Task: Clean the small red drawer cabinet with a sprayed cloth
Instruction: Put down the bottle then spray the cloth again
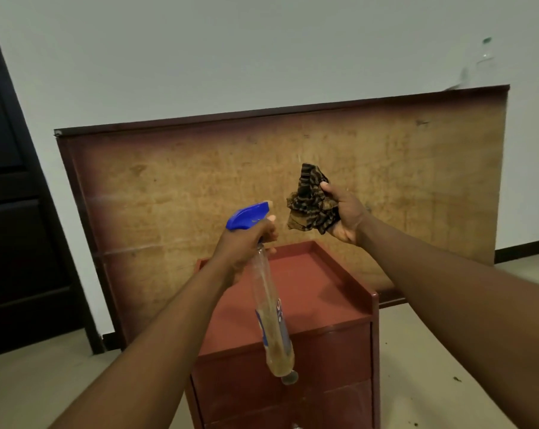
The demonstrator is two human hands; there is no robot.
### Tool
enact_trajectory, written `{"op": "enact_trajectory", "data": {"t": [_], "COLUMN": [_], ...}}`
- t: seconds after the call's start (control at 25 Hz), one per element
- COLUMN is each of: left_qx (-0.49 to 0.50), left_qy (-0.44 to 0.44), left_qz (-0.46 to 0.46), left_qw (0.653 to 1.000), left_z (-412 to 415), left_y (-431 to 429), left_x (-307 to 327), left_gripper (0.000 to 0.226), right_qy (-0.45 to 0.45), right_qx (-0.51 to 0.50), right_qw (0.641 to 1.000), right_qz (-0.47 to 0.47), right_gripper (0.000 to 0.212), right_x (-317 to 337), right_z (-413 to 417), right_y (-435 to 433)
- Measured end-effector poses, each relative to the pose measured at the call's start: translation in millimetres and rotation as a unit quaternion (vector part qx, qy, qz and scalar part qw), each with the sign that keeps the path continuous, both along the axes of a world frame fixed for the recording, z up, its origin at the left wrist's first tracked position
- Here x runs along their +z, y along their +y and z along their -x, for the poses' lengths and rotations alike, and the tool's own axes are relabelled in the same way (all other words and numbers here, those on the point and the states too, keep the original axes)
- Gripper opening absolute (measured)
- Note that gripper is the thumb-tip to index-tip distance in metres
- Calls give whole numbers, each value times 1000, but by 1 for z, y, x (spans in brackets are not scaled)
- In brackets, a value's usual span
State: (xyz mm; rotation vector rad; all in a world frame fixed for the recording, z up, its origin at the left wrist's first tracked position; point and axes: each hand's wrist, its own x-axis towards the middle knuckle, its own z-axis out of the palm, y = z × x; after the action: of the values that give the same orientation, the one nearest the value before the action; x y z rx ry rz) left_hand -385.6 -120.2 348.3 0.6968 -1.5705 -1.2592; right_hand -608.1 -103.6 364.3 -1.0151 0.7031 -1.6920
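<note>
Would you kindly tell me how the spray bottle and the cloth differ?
The spray bottle is long, rigid and clear with a blue head; the cloth is a crumpled, dark-and-tan striped wad. The left hand grips the spray bottle at its neck; the right hand holds the cloth bunched in its palm. Both are held in the air, clear of the red cabinet.

cabinet (pixel 321 360) bottom cut off, bottle (pixel 266 292) label blurred
</note>
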Motion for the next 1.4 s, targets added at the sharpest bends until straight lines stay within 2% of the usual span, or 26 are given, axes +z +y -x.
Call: {"op": "enact_trajectory", "data": {"t": [0.16,0.28,0.44,0.76,0.96,1.12,1.24,1.4], "left_qx": [14,50,92,89,104,104,91,88], "left_qy": [-14,-17,-61,-47,-42,-45,-40,-37], "left_qz": [9,1,53,61,63,57,53,56], "left_qw": [1000,999,993,993,992,992,994,994], "left_z": [11,8,7,1,-1,-3,-3,1], "left_y": [8,10,16,20,15,12,14,14], "left_x": [-2,-2,0,5,7,5,3,4], "left_gripper": [15,24,34,22,28,29,24,28], "right_qy": [1,3,7,17,17,15,16,11], "right_qx": [21,26,34,33,36,28,21,22], "right_qw": [1000,1000,999,999,999,999,999,999], "right_qz": [-11,-16,-11,-13,-15,-24,-26,-26], "right_gripper": [38,38,43,41,42,51,44,46], "right_x": [-2,-2,-2,1,1,2,3,2], "right_z": [1,0,-5,-11,-15,-16,-17,-14], "right_y": [1,1,1,3,3,0,3,5]}}
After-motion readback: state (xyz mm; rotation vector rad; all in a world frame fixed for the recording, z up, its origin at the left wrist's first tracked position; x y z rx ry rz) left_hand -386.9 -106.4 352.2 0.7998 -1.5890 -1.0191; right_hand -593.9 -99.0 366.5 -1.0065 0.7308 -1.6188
